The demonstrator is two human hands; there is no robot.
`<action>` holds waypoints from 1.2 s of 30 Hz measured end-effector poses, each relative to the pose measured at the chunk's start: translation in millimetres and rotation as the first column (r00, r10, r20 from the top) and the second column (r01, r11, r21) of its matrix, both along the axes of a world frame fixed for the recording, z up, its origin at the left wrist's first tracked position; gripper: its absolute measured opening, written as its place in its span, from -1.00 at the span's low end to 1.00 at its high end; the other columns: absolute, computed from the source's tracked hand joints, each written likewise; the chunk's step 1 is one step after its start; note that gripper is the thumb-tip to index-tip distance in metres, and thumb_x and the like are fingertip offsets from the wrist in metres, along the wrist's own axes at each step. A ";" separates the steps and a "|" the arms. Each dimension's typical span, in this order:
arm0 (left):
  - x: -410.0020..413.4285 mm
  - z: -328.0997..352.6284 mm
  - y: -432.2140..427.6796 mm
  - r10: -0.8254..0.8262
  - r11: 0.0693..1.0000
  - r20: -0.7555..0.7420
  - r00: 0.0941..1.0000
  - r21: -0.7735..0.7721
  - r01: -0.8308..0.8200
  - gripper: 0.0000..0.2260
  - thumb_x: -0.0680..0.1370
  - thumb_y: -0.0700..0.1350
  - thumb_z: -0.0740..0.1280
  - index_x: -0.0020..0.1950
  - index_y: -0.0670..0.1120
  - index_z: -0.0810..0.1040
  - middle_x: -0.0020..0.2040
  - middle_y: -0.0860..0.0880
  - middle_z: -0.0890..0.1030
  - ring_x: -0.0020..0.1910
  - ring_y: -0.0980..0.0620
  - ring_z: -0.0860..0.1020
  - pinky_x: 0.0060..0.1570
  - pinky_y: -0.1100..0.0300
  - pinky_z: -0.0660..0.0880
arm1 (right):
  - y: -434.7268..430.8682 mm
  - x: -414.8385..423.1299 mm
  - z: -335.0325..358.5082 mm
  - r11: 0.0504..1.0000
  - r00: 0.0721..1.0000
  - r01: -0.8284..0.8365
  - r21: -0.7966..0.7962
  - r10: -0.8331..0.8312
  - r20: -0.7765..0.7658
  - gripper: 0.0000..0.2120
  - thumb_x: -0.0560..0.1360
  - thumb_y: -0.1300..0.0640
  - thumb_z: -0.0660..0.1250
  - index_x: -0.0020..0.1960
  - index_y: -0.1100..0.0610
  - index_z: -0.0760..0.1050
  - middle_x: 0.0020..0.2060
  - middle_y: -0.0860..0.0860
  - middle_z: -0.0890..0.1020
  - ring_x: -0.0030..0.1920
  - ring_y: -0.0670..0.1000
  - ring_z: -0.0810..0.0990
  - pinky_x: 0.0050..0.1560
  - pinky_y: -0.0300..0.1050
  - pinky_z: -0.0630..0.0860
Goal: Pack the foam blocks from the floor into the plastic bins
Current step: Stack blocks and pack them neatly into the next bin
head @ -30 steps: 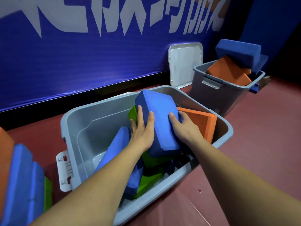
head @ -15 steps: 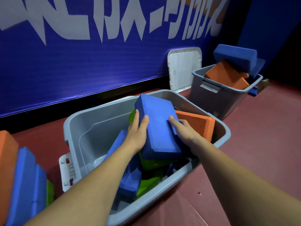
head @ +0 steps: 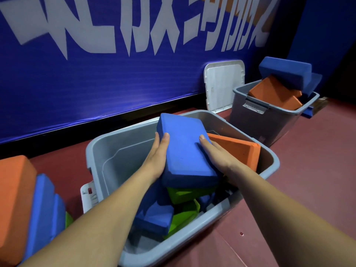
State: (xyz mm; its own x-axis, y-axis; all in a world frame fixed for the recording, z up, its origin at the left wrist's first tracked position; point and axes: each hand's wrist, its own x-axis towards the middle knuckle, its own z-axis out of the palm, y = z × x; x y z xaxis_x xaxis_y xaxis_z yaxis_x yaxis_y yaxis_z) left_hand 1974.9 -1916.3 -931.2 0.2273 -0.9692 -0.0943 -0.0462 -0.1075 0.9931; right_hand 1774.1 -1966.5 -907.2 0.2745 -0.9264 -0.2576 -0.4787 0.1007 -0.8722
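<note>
Head: matte rectangular foam block (head: pixel 185 149)

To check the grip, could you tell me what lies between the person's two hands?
A blue foam block, gripped by left hand and right hand; head view.

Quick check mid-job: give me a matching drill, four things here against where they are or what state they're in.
Things:
1 lid
2 far bin
3 near bin
4 held block

Places or states:
A blue, gripped between left hand and right hand
B leaning on the wall
C heaped above its rim
D part full, left end bare

Pairs: 1-B, 2-C, 3-D, 4-A
</note>
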 end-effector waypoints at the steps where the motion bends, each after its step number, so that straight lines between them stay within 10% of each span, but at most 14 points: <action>1: 2.6 5.2 2.1 -0.001 1.000 0.006 1.000 -0.019 0.001 -0.33 0.60 0.40 0.06 0.64 0.25 -0.08 0.58 0.18 0.21 0.53 0.06 0.27 0.53 -0.02 0.21 | 1.8 2.5 5.6 1.000 0.999 -0.018 -0.016 0.019 0.027 -0.34 0.46 -0.56 0.12 0.39 -0.22 0.47 0.24 -0.27 0.60 0.23 -0.10 0.60 0.41 0.03 0.41; 11: 68.0 71.1 27.8 -0.029 0.982 0.068 0.997 -0.186 0.041 -0.50 0.66 0.26 0.10 0.60 0.30 0.11 0.60 0.19 0.19 0.55 0.18 0.23 0.57 0.01 0.15 | 26.3 48.0 75.8 0.993 0.979 -0.115 0.016 0.111 0.170 -0.28 0.49 -0.52 0.17 0.57 -0.27 0.23 0.44 -0.24 0.46 0.29 -0.09 0.55 -0.11 -0.17 0.43; 17: 139.8 128.9 84.1 0.062 0.974 0.098 0.993 -0.221 -0.039 -0.52 0.53 0.43 0.14 0.45 0.52 0.17 0.58 0.32 0.17 0.53 0.23 0.24 0.55 -0.03 0.19 | 52.7 131.4 110.6 0.974 0.938 -0.203 -0.102 0.224 0.266 0.14 0.18 -0.71 0.20 0.64 -0.25 0.04 0.59 -0.32 0.13 0.53 -0.18 0.22 0.53 0.03 0.20; 28: 270.7 141.7 240.2 0.335 0.941 0.156 0.929 -0.105 -0.322 -0.40 0.62 0.33 0.14 0.63 0.27 0.06 0.57 0.29 0.21 0.47 0.22 0.34 0.52 0.00 0.27 | 151.4 288.8 121.2 0.860 0.857 -0.502 0.090 0.481 0.183 0.19 0.02 -0.78 0.19 0.57 -0.30 0.20 0.48 -0.16 0.43 0.35 0.09 0.54 0.32 0.27 0.44; 32: 295.2 145.8 279.7 0.390 0.920 0.176 0.904 -0.038 -0.390 -0.43 0.57 0.40 0.16 0.57 0.38 0.12 0.39 0.42 0.38 0.20 0.39 0.52 0.32 0.09 0.43 | 179.7 320.9 119.3 0.815 0.823 -0.564 0.130 0.541 0.174 0.22 -0.02 -0.79 0.18 0.56 -0.31 0.21 0.49 -0.14 0.43 0.36 0.15 0.52 0.27 0.38 0.45; 36: 297.4 150.0 298.3 0.404 0.902 0.186 0.896 0.080 -0.423 -0.43 0.53 0.39 0.25 0.52 0.45 0.17 0.28 0.37 0.53 0.21 0.15 0.61 0.26 -0.09 0.52 | 189.5 333.7 118.4 0.804 0.809 -0.582 0.119 0.558 0.184 0.18 0.10 -0.76 0.11 0.61 -0.22 0.16 0.58 -0.18 0.27 0.52 0.10 0.35 0.44 0.34 0.30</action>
